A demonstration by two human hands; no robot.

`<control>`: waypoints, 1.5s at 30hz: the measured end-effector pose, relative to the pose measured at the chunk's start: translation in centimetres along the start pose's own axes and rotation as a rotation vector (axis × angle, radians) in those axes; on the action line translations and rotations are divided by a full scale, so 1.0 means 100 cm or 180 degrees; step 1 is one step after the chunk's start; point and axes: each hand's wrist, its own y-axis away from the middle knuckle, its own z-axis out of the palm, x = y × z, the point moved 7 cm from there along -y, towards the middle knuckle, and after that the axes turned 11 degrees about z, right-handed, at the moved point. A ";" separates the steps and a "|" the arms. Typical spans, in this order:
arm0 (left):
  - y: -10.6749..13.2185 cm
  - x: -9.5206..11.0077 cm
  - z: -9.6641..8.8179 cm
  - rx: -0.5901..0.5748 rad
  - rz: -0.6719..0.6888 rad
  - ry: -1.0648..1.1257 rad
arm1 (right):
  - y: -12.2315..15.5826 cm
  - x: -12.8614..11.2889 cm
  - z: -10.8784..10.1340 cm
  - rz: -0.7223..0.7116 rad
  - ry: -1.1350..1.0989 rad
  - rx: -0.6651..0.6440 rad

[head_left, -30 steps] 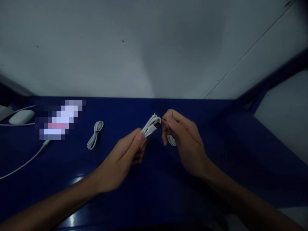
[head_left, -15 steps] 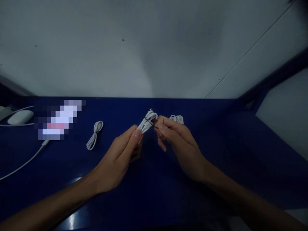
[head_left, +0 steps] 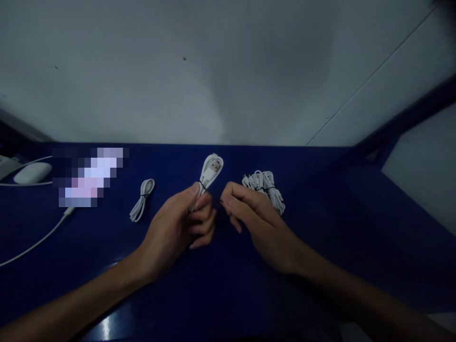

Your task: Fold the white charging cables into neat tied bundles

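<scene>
Above the middle of the blue table [head_left: 221, 285], the left hand [head_left: 178, 230] holds a coiled white cable [head_left: 208, 175] upright, its fingers curled tight around the lower part of the coil and the thumb pressed along its side. The looped top of that coil rises clear of the fist, and a USB plug shows against the loop, with a thin dark tie around the bundle just above the thumb. Just right of the held cable, the right hand [head_left: 254, 218] has its fingers loosely bent and its thumb and forefinger drawn close together at the tip; whether they pinch anything is too small and dark to tell, and a narrow gap lies between this hand and the cable. Behind the right hand, to the right of the held cable, a pile of bundled white cables [head_left: 265, 187] lies on the table, partly hidden by the knuckles. Left of the held cable, well apart from it, a single tied white cable [head_left: 141, 205] lies flat on the blue surface. Further left sits a blurred-out patch, and beyond it, at the table's far left edge, a white mouse [head_left: 32, 172] rests with a white cord [head_left: 33, 242] trailing toward the near left edge.
</scene>
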 end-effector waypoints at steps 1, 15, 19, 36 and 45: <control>0.000 0.000 0.000 -0.0003 0.0005 0.0026 | -0.001 0.002 0.001 0.0055 -0.0045 -0.0052; 0.004 -0.011 -0.009 -0.0090 -0.0017 -0.0509 | -0.001 0.007 0.006 0.0134 -0.0057 -0.0056; 0.008 -0.009 -0.014 -0.0051 0.0023 -0.0931 | -0.002 0.004 0.003 0.0236 -0.0130 -0.0013; 0.008 0.005 -0.015 0.0075 0.0482 -0.2020 | -0.008 0.002 -0.003 0.0183 -0.0399 -0.0153; 0.011 0.006 -0.018 0.0278 0.0588 -0.2078 | -0.006 -0.002 0.000 0.0073 -0.0377 -0.0033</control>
